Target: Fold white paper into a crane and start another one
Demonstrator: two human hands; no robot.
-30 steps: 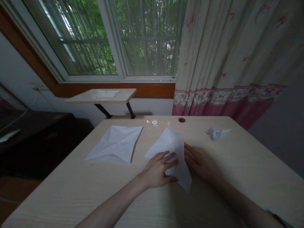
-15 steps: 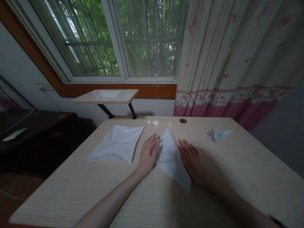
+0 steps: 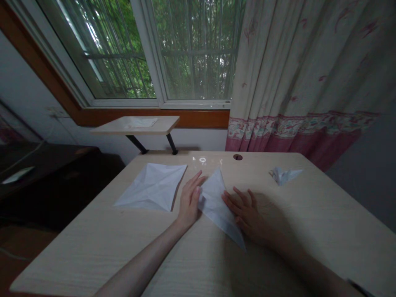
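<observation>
A white sheet folded into a triangle (image 3: 216,202) lies on the pale wooden table (image 3: 173,264), one point toward the window and another toward me. My left hand (image 3: 189,202) rests at its left edge, fingers apart, the thumb against the paper. On the right side my right hand (image 3: 246,210) has its fingers spread, the fingertips on the paper's right edge. Left of my hands lies a creased white square sheet (image 3: 153,186). A small folded paper piece (image 3: 284,175) sits at the right.
At the back left a small raised shelf (image 3: 116,128) on black legs holds a white paper piece (image 3: 142,122). A round hole (image 3: 238,157) is near the table's back edge. Behind are a window and a curtain (image 3: 278,82). A dark cabinet (image 3: 46,181) stands left.
My right hand has slid left, its fingers now reaching onto the triangle's edge. My left hand has shifted slightly left, and its thumb stands more upright.
</observation>
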